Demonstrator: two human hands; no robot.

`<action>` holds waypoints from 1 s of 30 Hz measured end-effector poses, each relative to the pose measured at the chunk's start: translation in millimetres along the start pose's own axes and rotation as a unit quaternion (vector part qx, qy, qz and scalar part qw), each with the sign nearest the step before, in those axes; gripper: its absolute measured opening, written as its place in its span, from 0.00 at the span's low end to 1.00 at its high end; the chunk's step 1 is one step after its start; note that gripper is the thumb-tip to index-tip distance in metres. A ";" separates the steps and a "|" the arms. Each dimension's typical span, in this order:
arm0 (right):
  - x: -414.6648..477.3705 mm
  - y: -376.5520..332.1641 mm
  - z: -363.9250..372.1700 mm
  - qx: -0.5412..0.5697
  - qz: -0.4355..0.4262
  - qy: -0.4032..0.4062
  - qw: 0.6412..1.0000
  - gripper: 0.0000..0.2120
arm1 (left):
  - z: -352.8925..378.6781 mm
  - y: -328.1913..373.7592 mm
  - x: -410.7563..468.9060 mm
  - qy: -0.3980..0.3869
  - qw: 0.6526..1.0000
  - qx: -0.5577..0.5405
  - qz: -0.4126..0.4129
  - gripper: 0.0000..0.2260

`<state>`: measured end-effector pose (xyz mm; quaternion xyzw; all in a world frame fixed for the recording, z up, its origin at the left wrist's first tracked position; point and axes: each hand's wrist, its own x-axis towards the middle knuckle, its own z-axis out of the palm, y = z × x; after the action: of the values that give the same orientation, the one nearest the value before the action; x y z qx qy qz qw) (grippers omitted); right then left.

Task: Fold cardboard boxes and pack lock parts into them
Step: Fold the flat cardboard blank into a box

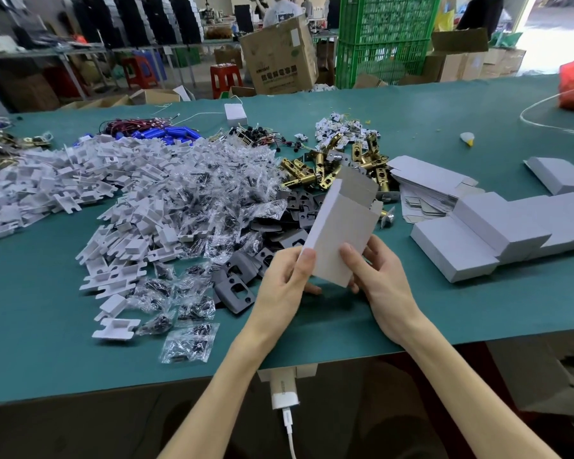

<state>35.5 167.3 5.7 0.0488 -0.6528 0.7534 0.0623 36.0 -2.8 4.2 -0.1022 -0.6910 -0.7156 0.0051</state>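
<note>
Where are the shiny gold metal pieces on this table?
In the head view, the brass latches lie heaped right of centre, between the clear screw bags on their left and the flat cartons on their right, just beyond the held box.

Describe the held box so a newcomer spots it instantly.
Start at the front edge of the teal table. There the left hand and right hand hold a small white cardboard box. Unlike the closed white boxes to its right, its top flap stands open.

I see my left hand (280,279) and right hand (383,279) gripping a white box (340,226), tilted above the green desk (47,326), its top flap open. Black plates (236,289) and brass latches (299,172) lie behind it, and folded boxes (451,250) sit to the right.
</note>
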 end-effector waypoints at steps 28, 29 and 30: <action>70.0 -7.0 -13.4 -0.309 -0.045 -0.017 0.950 0.17 | -34.6 -1.3 2.1 -0.085 0.996 -0.023 -0.018 0.20; 81.8 -7.2 -15.6 -0.414 -0.077 -0.036 0.907 0.21 | -34.3 -0.6 2.1 -0.084 0.996 -0.022 -0.019 0.20; 92.4 -7.0 -17.2 -0.505 -0.098 -0.063 0.855 0.26 | -34.3 0.2 1.9 -0.081 0.996 -0.021 -0.020 0.20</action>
<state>-54.5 188.1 24.4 0.1216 -0.9379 0.3054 0.1107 29.4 -36.5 3.8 -0.1463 -0.6759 -0.7192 -0.0678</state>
